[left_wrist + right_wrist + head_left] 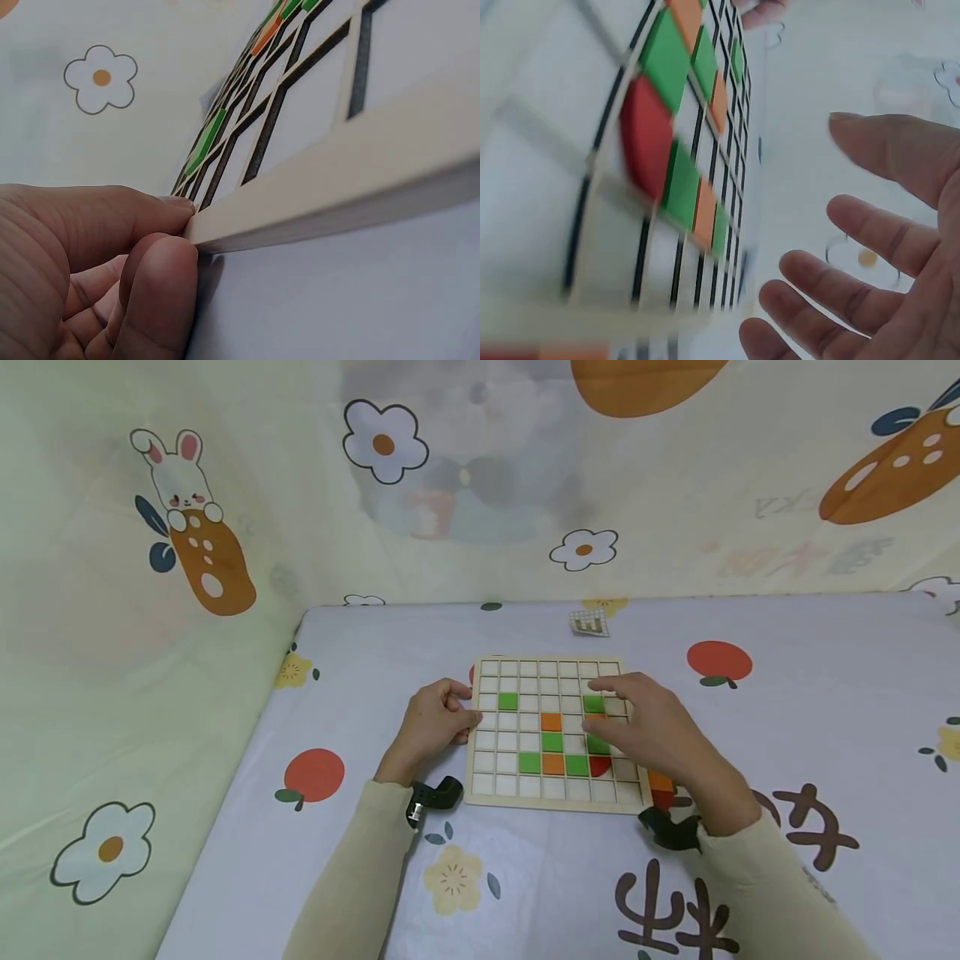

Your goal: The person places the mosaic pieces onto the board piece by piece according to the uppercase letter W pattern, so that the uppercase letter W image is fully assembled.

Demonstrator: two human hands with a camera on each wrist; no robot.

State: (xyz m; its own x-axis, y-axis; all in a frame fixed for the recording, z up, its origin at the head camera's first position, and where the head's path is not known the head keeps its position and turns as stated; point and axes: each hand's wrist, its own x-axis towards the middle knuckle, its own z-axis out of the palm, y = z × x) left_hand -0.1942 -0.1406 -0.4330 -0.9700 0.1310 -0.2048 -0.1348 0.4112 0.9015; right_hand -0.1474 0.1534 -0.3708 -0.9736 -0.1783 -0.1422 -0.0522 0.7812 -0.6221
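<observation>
A square wooden grid board (558, 807) lies on the cloth, holding green, orange and red tiles in some of its cells. My left hand (437, 720) pinches the frame at the board's left edge; the left wrist view shows one fingertip on top of the frame and another against its side. Over the right part of the board hovers my right hand (652, 727), fingers apart and holding nothing. Near its thumb are a green tile (593, 703) and an orange one, partly hidden. A red tile (646, 139) with a curved edge sits in the row nearer me.
Loose orange and red tiles (660, 789) lie beside the board's lower right edge, partly under my right wrist. A small checked paper (589, 623) lies behind the board. The patterned cloth (525, 877) covers the table and a similar sheet hangs behind.
</observation>
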